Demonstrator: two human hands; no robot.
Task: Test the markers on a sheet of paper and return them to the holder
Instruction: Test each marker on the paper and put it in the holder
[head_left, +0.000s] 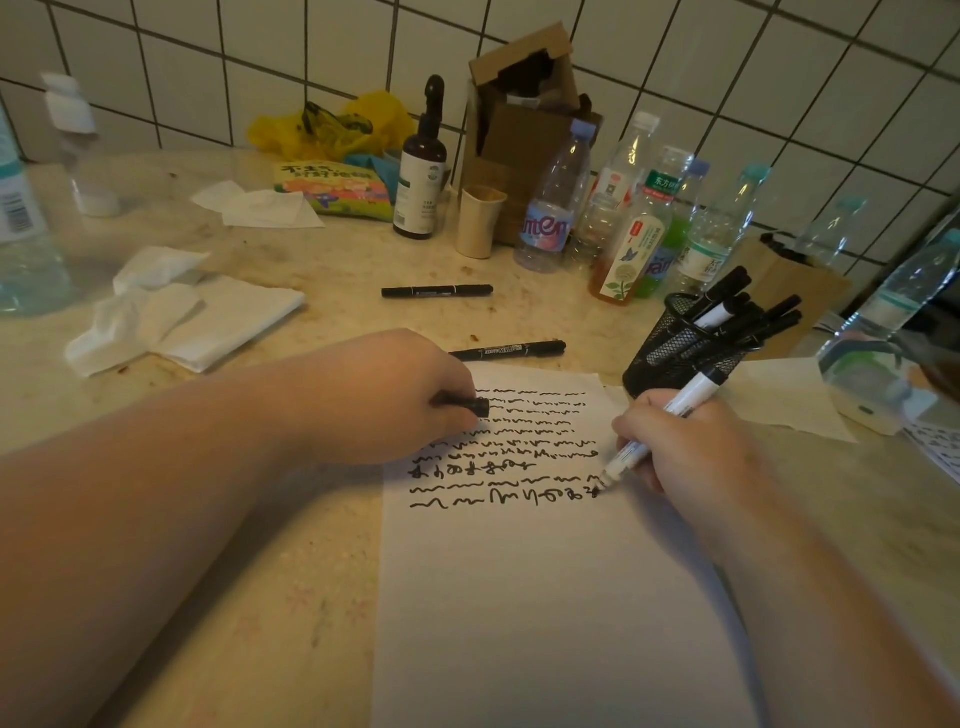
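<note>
A person's right hand (691, 447) closes in a writing grip around a white-barrelled marker (660, 431), its black tip touching the sheet of paper (545, 597) at the right end of the lowest scribbled line. The left hand (384, 400), at 9 o'clock of the right, rests knuckles-up on the top left of the sheet, pinning it while its curled fingers clasp a small black cap (470, 405), by all appearances the cap of the marker in use.

Rows of black squiggles (509, 452) fill the top third of the page; the rest is blank. A black mesh holder (675, 348) stands just off the sheet's upper right corner, at 12 o'clock of the writing hand, already bristling with several black markers (748, 317). Two more black markers lie capped on the stone counter: one (511, 351) just beyond the sheet's top edge, another (436, 291) farther off at 12 o'clock. Whether those two have been tried cannot be told.

The step in hand appears to be the test stroke itself. The next move likely calls for lifting the tip, bringing the hands together to press the cap on, then dropping the marker into the holder.

Crumpled tissues (171, 312) lie at 10 o'clock, with plastic bottles (634, 208) ranged along the tiled wall.
</note>
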